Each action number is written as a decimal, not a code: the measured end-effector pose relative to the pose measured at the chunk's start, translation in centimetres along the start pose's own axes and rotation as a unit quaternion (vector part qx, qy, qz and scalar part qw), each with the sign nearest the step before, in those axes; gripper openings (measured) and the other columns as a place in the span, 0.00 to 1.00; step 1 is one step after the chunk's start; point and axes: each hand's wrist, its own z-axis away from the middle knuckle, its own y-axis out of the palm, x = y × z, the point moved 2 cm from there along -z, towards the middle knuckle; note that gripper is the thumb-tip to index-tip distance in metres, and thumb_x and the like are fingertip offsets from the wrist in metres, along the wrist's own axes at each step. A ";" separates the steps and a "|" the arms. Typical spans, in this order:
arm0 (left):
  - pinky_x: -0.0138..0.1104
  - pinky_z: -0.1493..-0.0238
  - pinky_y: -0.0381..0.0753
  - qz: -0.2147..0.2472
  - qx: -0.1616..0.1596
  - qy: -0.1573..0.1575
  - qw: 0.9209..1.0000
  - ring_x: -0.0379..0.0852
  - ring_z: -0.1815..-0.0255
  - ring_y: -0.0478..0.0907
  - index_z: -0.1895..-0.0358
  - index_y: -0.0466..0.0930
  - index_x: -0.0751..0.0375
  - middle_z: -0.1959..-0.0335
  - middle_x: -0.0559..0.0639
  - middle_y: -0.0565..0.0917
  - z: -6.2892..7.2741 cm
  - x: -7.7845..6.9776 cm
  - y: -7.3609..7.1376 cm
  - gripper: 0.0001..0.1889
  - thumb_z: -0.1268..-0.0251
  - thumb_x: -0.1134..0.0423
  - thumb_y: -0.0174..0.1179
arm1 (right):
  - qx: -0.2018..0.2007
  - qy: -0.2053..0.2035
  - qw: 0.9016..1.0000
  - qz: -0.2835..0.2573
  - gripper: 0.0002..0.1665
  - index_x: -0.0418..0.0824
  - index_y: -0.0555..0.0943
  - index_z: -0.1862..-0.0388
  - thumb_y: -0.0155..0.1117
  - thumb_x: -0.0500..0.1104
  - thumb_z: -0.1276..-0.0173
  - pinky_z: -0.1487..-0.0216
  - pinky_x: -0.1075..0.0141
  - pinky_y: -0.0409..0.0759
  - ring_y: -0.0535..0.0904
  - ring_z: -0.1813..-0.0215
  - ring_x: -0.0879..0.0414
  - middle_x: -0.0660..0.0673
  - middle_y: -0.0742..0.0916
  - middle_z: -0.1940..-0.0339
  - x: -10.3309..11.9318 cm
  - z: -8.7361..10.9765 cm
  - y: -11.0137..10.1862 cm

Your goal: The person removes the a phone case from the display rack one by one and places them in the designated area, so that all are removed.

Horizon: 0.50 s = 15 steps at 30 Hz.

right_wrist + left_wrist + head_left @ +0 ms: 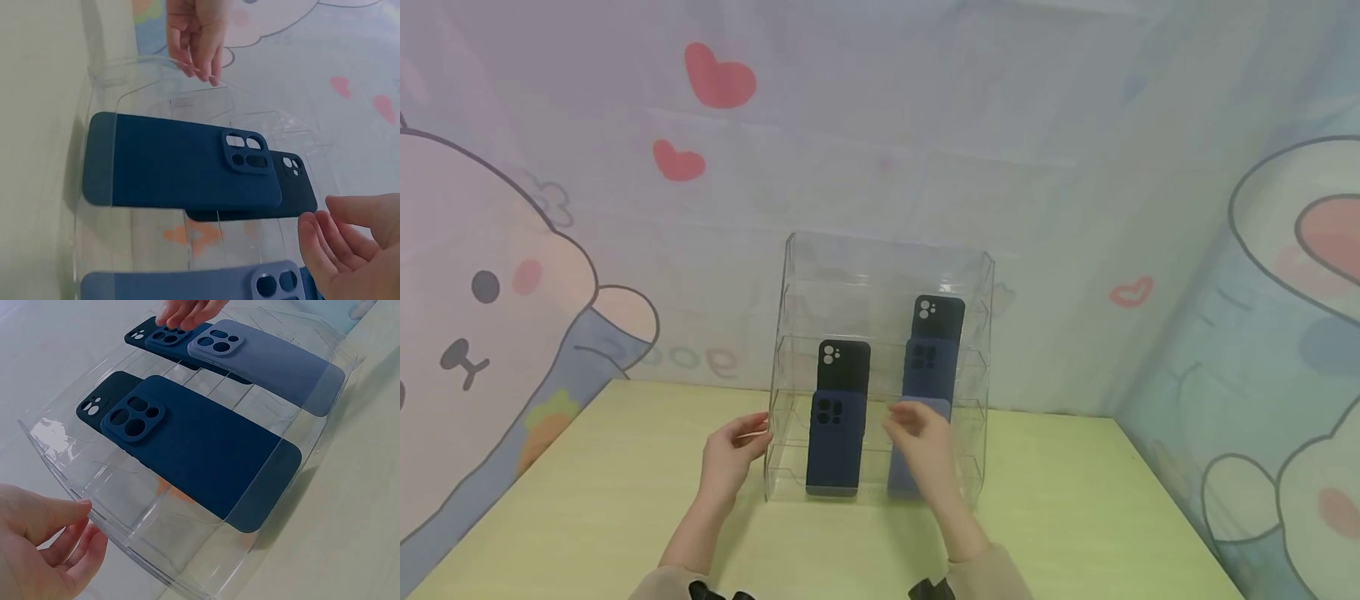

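A clear tiered display rack holds phone cases in two columns. On the left, a blue phone case leans in front of a black phone case. The right column has a lavender phone case in front, a blue one behind it and a black one highest. My left hand touches the rack's left side edge with thumb and fingertips. My right hand hovers before the lavender case, hiding part of it; its fingers are loosely bent, with nothing between them and the thumb.
The rack stands on a pale yellow-green table. Behind it hangs a cloth backdrop printed with hearts and cartoon animals, which also covers both sides. The table's right edge slants toward the backdrop.
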 end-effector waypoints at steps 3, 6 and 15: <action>0.19 0.58 0.80 0.015 0.002 -0.007 1.000 0.27 0.62 0.77 0.38 0.74 0.73 0.44 0.69 0.78 0.0 0.2 0.0 0.20 0.32 0.72 0.58 | -0.002 -0.001 1.000 0.001 0.11 0.32 0.85 0.56 0.68 0.35 0.37 0.64 0.68 0.86 0.87 0.62 0.47 0.37 0.89 0.61 0.3 -0.9 0.9; 0.19 0.58 0.80 0.023 0.005 -0.013 1.000 0.26 0.63 0.76 0.38 0.74 0.73 0.43 0.69 0.78 0.0 0.3 0.0 0.20 0.31 0.72 0.58 | -0.002 -0.007 1.000 0.027 0.11 0.33 0.85 0.56 0.68 0.34 0.38 0.62 0.62 0.87 0.87 0.61 0.45 0.37 0.89 0.60 0.4 -1.5 1.8; 0.21 0.56 0.82 0.028 0.009 -0.016 0.999 0.30 0.61 0.77 0.38 0.74 0.73 0.43 0.68 0.78 0.0 0.4 0.0 0.20 0.31 0.72 0.57 | -0.004 -0.004 0.997 0.073 0.15 0.31 0.84 0.53 0.69 0.33 0.40 0.60 0.58 0.88 0.88 0.60 0.45 0.37 0.89 0.58 0.0 -2.1 3.8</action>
